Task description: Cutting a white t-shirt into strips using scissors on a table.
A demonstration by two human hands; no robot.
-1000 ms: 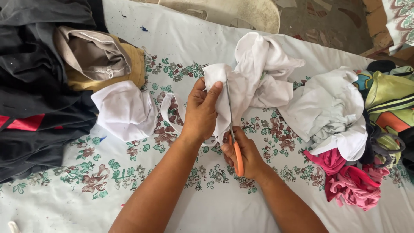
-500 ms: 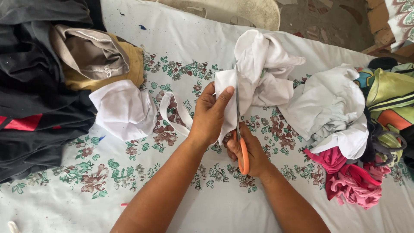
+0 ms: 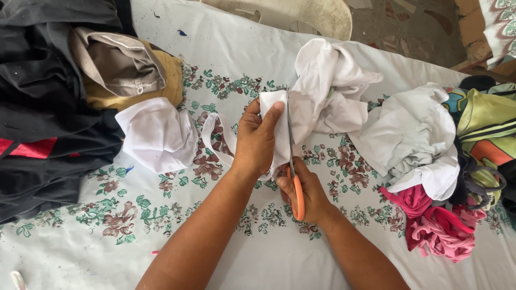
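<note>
- Left hand (image 3: 253,140) pinches the edge of a white cloth (image 3: 322,91), thumb on top, fingers behind; the cloth sits mid-table, its bulk crumpled just beyond and right of the hand.
- Right hand (image 3: 303,188) is closed around the orange handles of scissors (image 3: 293,166), just near and right of the left hand.
- Scissor blades point away from the person and run up along the cloth edge beside the left thumb; they look nearly pressed together, with the cloth at the blades.
- Both forearms come in from the near edge and meet at the cloth.
- Everything lies on a table cover (image 3: 177,225), pale with a flower print.
- Left of the left hand: a narrow white strip (image 3: 215,134) looped on the cover, then a white cloth piece (image 3: 156,134) bunched up.
- Far left: a dark clothes pile (image 3: 37,107) with a red patch, and a tan and mustard garment (image 3: 123,70) on its right side.
- Right of the cut cloth: another crumpled white garment (image 3: 414,134), well apart from the hands.
- Near right: pink fabric (image 3: 435,225) bunched below that garment.
- Far right edge: green, orange and striped clothes (image 3: 484,129) in a heap.
- Beyond the table's far edge: a pale plastic chair (image 3: 301,13) on a bare floor.
</note>
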